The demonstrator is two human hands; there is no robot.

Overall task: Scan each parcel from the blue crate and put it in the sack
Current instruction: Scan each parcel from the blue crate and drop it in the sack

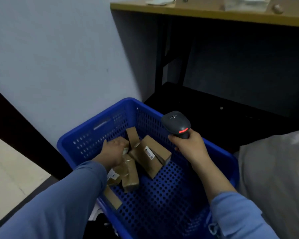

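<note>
Head view looks down into a blue crate (86,135) at 6 o'clock, standing on the floor against a pale wall (50,49).

Several brown parcels lie heaped in the crate's 9 o'clock half, and its 3 o'clock half shows bare perforated bottom. A labelled parcel (150,156) lies tilted near the crate's middle, its white label facing up. An upright parcel (132,137) leans against the far wall at 12 o'clock of it. A taped parcel (130,175) lies at 7 o'clock of the labelled one. A small parcel (112,198) sits by the near rim, partly under the left sleeve (50,213).

The left hand (115,150) reaches into the heap, back of the hand up. Its fingers rest over the top of a parcel beside the upright one. Whether they clasp it I cannot tell, as the hand hides the fingertips.

The right hand (188,147) is clenched round the handle of a dark scanner (176,121). It holds the scanner above the crate's 2 o'clock rim, with the head tipped toward the parcels and a red light on its neck.

A grey-white sack (274,169) sits just beside the crate at 3 o'clock. A wooden desk (197,12) runs across at 1 o'clock, dark beneath.
</note>
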